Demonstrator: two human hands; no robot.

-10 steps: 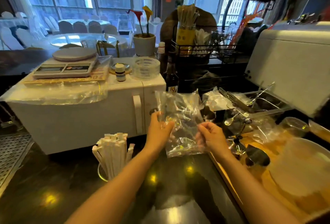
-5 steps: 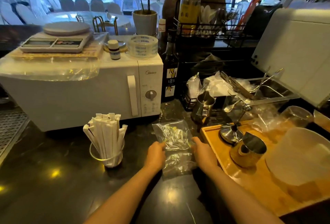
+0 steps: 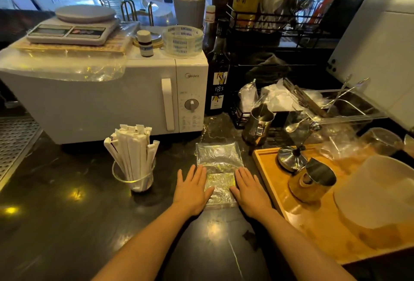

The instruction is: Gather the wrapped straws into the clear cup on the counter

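Flat hands (image 3: pixel 192 188) (image 3: pixel 249 188), 1 bag (image 3: pixel 218 157)

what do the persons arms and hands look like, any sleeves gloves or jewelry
Both arms are bare for as much of the forearms as the view shows, with no sleeve in view. The left hand and right hand wear no gloves, and no rings, watch or bracelets show on the fingers or wrists. Fingernails look short and unpainted.

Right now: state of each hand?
Left hand: open, flat, pressing the left edge of the plastic bag.
Right hand: open, flat, pressing the bag's right edge.
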